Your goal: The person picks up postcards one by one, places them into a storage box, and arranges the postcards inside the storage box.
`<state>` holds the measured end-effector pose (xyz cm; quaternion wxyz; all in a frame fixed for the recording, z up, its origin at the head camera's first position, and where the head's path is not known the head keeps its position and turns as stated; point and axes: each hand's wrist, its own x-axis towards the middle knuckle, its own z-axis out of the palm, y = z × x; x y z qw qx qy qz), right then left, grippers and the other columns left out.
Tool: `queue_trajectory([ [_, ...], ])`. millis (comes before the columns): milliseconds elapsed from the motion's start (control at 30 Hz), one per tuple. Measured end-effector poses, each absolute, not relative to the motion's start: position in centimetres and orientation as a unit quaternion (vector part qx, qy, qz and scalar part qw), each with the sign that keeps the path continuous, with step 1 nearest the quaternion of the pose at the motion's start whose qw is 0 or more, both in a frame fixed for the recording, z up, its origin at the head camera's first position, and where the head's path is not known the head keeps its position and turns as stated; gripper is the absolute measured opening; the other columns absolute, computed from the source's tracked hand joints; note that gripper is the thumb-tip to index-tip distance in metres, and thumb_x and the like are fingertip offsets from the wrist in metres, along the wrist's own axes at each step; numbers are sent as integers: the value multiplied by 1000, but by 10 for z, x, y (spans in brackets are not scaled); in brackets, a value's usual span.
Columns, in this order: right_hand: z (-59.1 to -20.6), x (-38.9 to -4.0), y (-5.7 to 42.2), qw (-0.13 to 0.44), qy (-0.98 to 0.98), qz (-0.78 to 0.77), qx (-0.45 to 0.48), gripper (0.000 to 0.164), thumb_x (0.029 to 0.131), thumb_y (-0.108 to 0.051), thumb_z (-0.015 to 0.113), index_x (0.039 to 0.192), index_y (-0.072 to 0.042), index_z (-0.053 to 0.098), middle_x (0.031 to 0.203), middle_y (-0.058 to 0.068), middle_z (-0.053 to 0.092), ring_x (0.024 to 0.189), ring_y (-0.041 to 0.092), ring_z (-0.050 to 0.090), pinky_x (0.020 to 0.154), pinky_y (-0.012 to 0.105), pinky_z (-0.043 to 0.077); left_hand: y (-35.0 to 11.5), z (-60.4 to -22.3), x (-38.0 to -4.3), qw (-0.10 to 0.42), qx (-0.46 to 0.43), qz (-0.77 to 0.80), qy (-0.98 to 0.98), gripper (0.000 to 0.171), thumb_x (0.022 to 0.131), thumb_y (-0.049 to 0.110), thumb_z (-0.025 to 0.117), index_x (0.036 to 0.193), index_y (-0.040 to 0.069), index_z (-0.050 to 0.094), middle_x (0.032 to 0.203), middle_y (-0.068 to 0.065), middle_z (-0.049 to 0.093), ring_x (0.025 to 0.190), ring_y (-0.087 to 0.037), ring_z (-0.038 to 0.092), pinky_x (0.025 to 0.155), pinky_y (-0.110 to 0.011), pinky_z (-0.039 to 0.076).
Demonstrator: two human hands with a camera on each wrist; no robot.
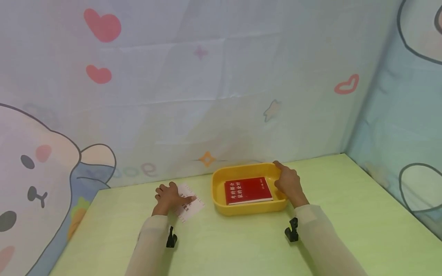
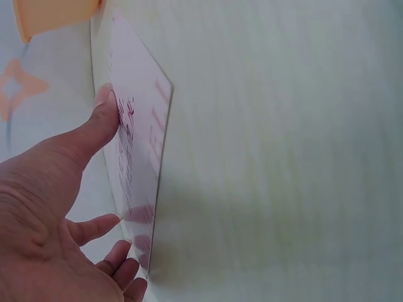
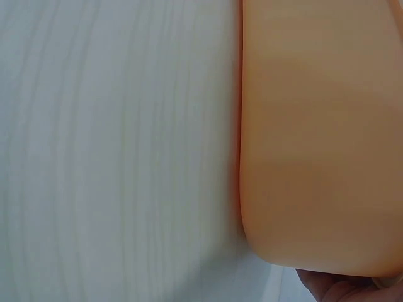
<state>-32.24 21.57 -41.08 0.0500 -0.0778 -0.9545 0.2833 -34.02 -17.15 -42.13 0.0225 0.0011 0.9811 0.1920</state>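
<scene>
A pale pink booklet (image 1: pixel 194 209) with dark lettering lies on the table, left of a yellow plastic tray (image 1: pixel 241 209). My left hand (image 1: pixel 169 197) spreads over it, thumb stretched across the cover. In the left wrist view the thumb and fingertips (image 2: pixel 101 226) come right up to the glossy cover, which mirrors the fingers. On the tray's right end, my right hand (image 1: pixel 289 184) grips the rim, thumb inside and fingers outside. A red booklet (image 1: pixel 250 189) with white lettering lies flat inside the tray. The right wrist view shows mostly the tray's outer wall (image 3: pixel 321 138).
The light green table (image 1: pixel 221 249) runs back to a cartoon-printed cloth (image 1: pixel 241 76) hanging close behind the tray. Another printed cloth (image 1: pixel 411 126) closes off the right side. Black wrist mounts (image 1: pixel 292 230) sit at both sleeves.
</scene>
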Motion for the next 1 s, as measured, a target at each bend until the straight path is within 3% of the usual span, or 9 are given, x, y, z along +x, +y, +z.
queue_trajectory([
  [567, -410, -322, 214, 44, -954, 287, -81, 70, 86, 2, 59, 151, -9, 37, 135, 30, 55, 96, 40, 53, 89, 52, 56, -170, -421, -338, 3, -17, 198, 980, 83, 75, 56, 81, 115, -8, 46, 119, -36, 39, 109, -48, 35, 92, -56, 33],
  [833, -410, -322, 214, 45, -954, 286, -81, 70, 85, 2, 59, 151, -10, 37, 135, 30, 55, 97, 40, 52, 90, 52, 55, -172, -424, -340, -6, -9, 191, 982, 100, 75, 56, 80, 130, -14, 35, 122, -35, 40, 111, -47, 42, 90, -54, 36],
  [1000, -411, -322, 215, 47, -953, 287, -81, 71, 85, 2, 59, 151, -10, 37, 134, 30, 55, 97, 40, 52, 90, 53, 55, -175, -424, -341, -1, 1, 193, 981, 98, 78, 58, 77, 129, -13, 32, 120, -34, 47, 107, -46, 47, 88, -52, 36],
])
